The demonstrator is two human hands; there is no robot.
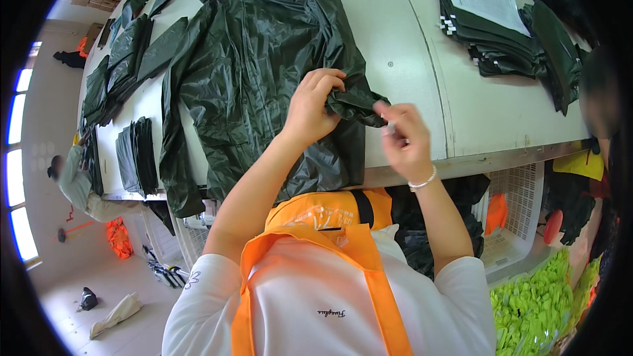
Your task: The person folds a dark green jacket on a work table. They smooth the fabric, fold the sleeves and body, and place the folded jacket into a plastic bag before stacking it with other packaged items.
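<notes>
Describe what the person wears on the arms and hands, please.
Both forearms are bare, and the left hand and the right hand wear no gloves. Short white sleeves end near the shoulders. A thin beaded silver bracelet circles the right wrist. An orange apron strap crosses the white shirt.

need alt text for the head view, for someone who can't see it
A person's left hand pinches a bunched sleeve end of a dark green glossy raincoat spread on a white worktable, right hand close beside it. Folded dark green garments sit stacked at the table's far right.
</notes>
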